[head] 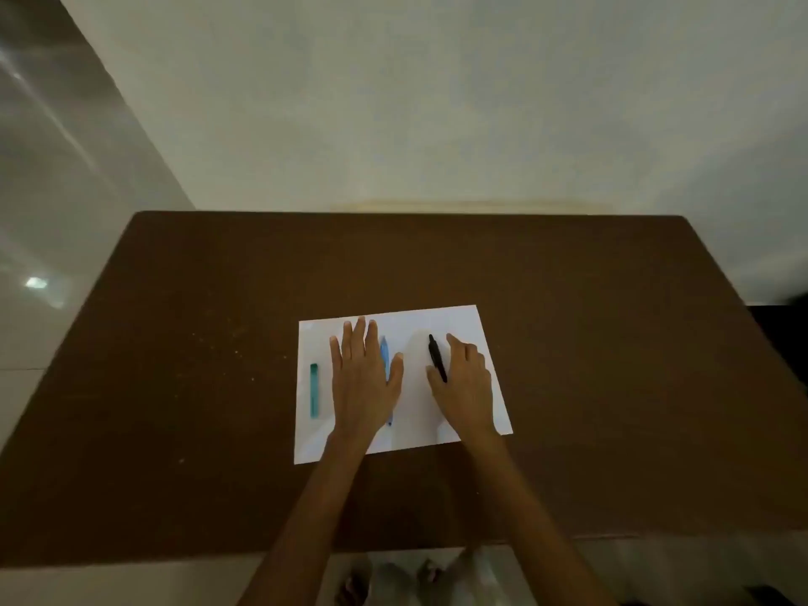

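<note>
black slim plastic pen (437,358) lies on right half of white rectangular paper sheet (437,319) | right hand (465,382) grasps it between thumb and fingers | left hand (365,378) released, flat on sheet, partly over blue plastic pen (384,356) | 1 teal plastic pen (314,390) at sheet's left | brown wooden counter (175,343) below

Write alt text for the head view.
The left hand lies flat on a white sheet, partly covering a blue pen, while the right hand pinches a black pen. A teal pen lies on the sheet's left side; the table is brown.
</note>
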